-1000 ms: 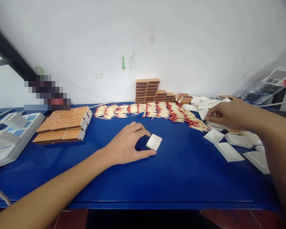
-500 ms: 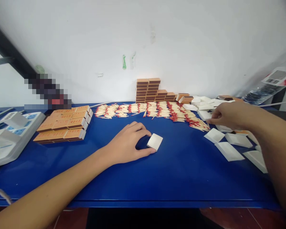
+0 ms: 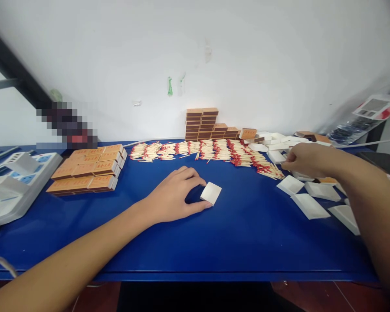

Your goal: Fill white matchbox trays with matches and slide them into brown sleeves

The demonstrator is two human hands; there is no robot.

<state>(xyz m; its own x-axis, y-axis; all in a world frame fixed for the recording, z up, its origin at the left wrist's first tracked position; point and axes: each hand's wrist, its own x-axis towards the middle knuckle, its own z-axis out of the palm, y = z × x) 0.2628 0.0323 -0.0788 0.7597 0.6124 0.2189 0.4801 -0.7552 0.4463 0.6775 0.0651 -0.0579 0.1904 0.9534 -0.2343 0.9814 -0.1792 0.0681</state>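
My left hand [image 3: 173, 197] rests on the blue table [image 3: 195, 242] with thumb and fingers closed around a small white matchbox tray [image 3: 211, 193]. My right hand [image 3: 303, 159] is at the right end of a long row of red-tipped matches [image 3: 214, 151]. Its fingers are pinched together among the matches and the white trays [image 3: 307, 197]. What the pinch holds is too small to make out.
Filled orange matchboxes [image 3: 89, 169] lie in rows at the left. A stack of brown box sleeves [image 3: 204, 123] stands against the white wall. A white and blue device [image 3: 11, 182] sits at the far left. A plastic bag [image 3: 367, 115] lies at the far right.
My right hand has drifted a little back and up among the trays. My left hand and its tray have stayed in place.
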